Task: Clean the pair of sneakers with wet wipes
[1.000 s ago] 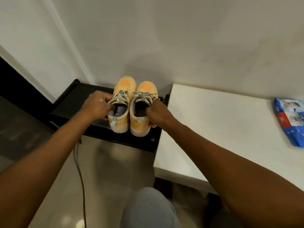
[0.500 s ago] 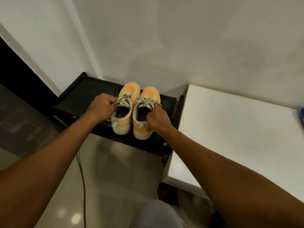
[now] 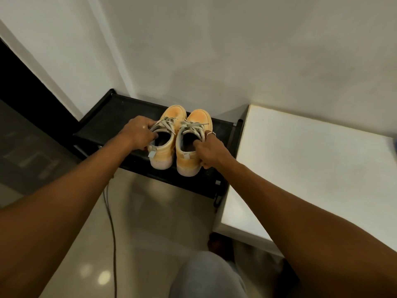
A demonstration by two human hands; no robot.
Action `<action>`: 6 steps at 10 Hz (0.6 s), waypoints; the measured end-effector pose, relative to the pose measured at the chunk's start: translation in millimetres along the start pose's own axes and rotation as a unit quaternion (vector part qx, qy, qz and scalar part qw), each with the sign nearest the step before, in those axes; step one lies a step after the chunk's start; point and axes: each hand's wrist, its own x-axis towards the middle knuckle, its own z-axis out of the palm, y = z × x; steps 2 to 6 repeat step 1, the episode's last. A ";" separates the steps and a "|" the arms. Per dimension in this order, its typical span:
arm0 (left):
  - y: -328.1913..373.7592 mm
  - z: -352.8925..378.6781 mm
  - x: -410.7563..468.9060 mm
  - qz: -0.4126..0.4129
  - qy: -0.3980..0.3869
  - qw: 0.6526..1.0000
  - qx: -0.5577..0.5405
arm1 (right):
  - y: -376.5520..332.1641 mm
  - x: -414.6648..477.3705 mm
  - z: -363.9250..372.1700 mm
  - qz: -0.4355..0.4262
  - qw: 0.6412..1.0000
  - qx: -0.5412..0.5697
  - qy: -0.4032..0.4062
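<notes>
**Both hands on the sneaker pair, rack top**

Left arm: bare, extended forward from the lower left, wrist straight. Left hand: knuckles up, set against the outer side of the left sneaker.

Right arm: bare, extended from the lower right, wrist bent slightly inward. Right hand: set on the outer side of the right sneaker.

Carrier: black rack, low, against the white wall. Pair on the right half of the rack top, side by side and touching, toes toward the back edge, heels at the front edge. White bench just beside the rack's right edge. Glossy floor below, with a dark cable across it.

Left fingers: curled over the collar beside the laces, gripping the left sneaker. Right fingers: wrapped around the outer wall, thumb inside the opening, gripping the right sneaker; ring on one finger.
</notes>
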 end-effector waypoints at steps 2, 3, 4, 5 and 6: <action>12.5 -4.4 -9.8 -0.013 0.028 0.999 0.017 | -5.0 -8.4 -7.9 -0.014 1.000 0.002 0.026; 12.5 -4.4 -9.8 -0.013 0.028 0.999 0.017 | -5.0 -8.4 -7.9 -0.014 1.000 0.002 0.026; 12.5 -4.4 -9.8 -0.013 0.028 0.999 0.017 | -5.0 -8.4 -7.9 -0.014 1.000 0.002 0.026; 12.5 -4.4 -9.8 -0.013 0.028 0.999 0.017 | -5.0 -8.4 -7.9 -0.014 1.000 0.002 0.026; 12.5 -4.4 -9.8 -0.013 0.028 0.999 0.017 | -5.0 -8.4 -7.9 -0.014 1.000 0.002 0.026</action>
